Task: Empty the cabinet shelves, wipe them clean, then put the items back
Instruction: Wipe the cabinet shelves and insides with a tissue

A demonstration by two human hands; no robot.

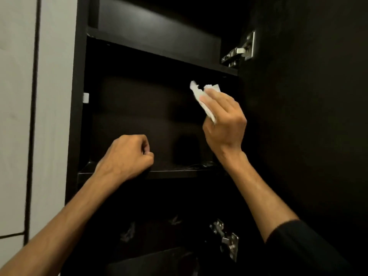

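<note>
The right hand grips a crumpled white paper wipe raised inside the dark wooden cabinet. The bare black shelf board lies toward six o'clock from it, long axis nine-to-three. The left hand, curled closed and apparently empty, sits nearer, at the board's front edge.

Pale wall at left, crossed by dark lines: one vertical, one horizontal low down, possibly tile joints or panel seams. Dark open door fills the right side, carried on two metal hinges, upper and lower. Lighting dim; a soft sheen falls on the uppermost dark panel.
</note>
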